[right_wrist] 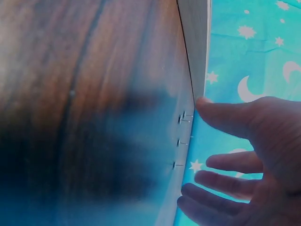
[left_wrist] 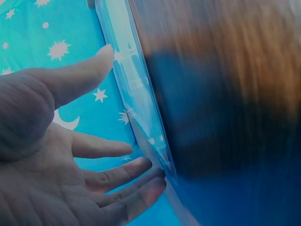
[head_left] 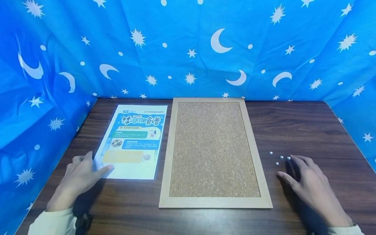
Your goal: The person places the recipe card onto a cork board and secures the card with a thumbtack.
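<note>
On the left of the dark wooden table lies a printed sheet [head_left: 133, 140] with a blue header and Chinese text. My left hand [head_left: 79, 173] is at its lower left corner, thumb tip over the paper and fingers spread loosely along the edge. In the left wrist view, that hand [left_wrist: 70, 155] has relaxed fingers and grips nothing. Several silver thumbtacks [head_left: 277, 163] sit on the right, points up in the right wrist view [right_wrist: 179, 142]. My right hand [head_left: 311, 186] hovers beside them, thumb and fingers apart, holding nothing. Whether its index fingertip touches the nearest tack, I cannot tell.
A cork board [head_left: 215, 150] in a pale wooden frame [head_left: 215, 202] lies between the hands, right of the sheet. Blue cloth [head_left: 188, 49] with white moons and stars hangs behind the table [head_left: 308, 127] and along both sides.
</note>
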`<state>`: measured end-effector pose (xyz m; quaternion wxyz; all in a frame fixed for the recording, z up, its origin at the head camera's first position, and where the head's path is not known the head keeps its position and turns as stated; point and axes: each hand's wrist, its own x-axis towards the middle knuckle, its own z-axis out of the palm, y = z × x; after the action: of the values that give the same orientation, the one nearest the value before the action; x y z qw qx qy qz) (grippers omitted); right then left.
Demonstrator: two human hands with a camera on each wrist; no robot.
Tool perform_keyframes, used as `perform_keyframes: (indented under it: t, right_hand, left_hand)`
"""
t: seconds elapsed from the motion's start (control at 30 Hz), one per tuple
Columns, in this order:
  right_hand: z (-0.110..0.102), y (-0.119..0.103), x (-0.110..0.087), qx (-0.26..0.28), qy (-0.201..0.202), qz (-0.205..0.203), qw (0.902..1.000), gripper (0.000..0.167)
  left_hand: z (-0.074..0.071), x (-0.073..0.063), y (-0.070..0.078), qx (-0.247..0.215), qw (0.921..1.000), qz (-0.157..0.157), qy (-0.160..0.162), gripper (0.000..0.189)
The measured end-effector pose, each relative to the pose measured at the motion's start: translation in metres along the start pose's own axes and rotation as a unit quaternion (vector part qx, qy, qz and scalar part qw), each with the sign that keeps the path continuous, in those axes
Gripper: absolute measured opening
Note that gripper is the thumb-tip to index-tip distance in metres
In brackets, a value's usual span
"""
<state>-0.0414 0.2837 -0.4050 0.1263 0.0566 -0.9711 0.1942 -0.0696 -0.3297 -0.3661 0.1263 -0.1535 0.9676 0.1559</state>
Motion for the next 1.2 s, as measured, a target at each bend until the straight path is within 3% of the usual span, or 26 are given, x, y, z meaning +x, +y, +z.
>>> perform_keyframes:
  t: [0.27,0.67,0.97,1.2]
  right_hand:
    - [-0.001,0.005,0.008,-0.007,-0.012,0.014,0.9998,0.051]
    - [-0.002,0.015,0.031,-0.022,-0.074,0.082,0.9937,0.036]
    - [-0.001,0.020,0.040,-0.008,-0.072,0.092,0.9931,0.023]
    - [0.000,0.019,0.044,-0.003,-0.072,0.104,0.9920,0.018]
  left_hand:
    - [-0.005,0.005,-0.007,0.012,0.9997,0.002,-0.020,0.119]
    - [-0.006,0.014,-0.018,0.004,0.9981,-0.044,-0.042,0.127]
    - [-0.005,0.016,-0.017,-0.014,0.9954,-0.077,-0.056,0.126]
    - [-0.007,0.016,-0.022,-0.040,0.9949,-0.069,-0.062,0.112]
